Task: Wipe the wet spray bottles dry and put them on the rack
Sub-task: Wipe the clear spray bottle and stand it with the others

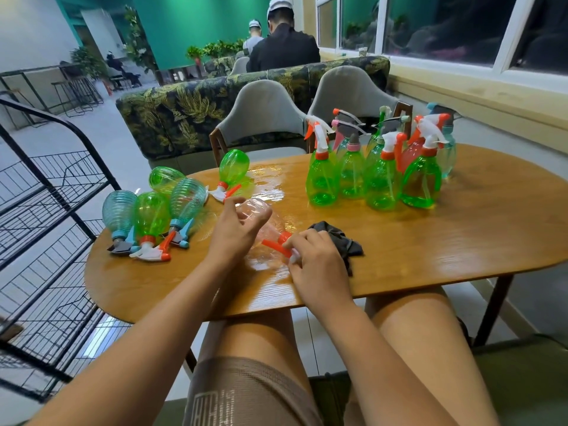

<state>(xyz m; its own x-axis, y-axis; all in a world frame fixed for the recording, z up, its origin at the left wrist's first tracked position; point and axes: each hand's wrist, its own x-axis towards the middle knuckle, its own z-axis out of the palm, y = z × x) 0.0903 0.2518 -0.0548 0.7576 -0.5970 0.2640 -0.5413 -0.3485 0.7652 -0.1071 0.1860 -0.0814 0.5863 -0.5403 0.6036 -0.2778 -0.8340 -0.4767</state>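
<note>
**Spray bottle point(270, 229) held at both ends, cloth point(338, 241) lying just beside**

Nearest us, low in the middle of the frame, our two hands meet over the front part of the table point(430, 250). Our left hand point(236, 232) curls round the clear, ribbed body of the bottle, with fingers and thumb wrapped over it. Our right hand point(316, 259) pinches the orange-and-white trigger head point(281, 241), fingers bent tight around it. The bottle lies tilted between them, body toward the centre of the frame and head toward us. We cannot tell whether it rests on the table or hangs just above it. The dark cloth sits crumpled just right of our right hand, and we cannot tell whether our fingers touch it.

We judge the bottle empty and light. Its thin plastic walls should give under a squeeze, and being wet it is likely to slide in the palm. The ribs offer the surest hold on the body, and the neck under the orange collar looks stiffer. The trigger and nozzle seem the weak parts and could snap or twist loose if we lever on them.

Left of centre, the lying bottles point(153, 213), green and blue, rest on their sides with heads toward us. One more lies farther back beside a shiny wet patch point(270, 182). At the upper right of the table, the standing bottles point(381, 179) crowd together upright. The black wire rack point(46, 210) fills the left edge of the frame, beside the table. Beyond, two grey chairs point(264, 112) face us.
</note>
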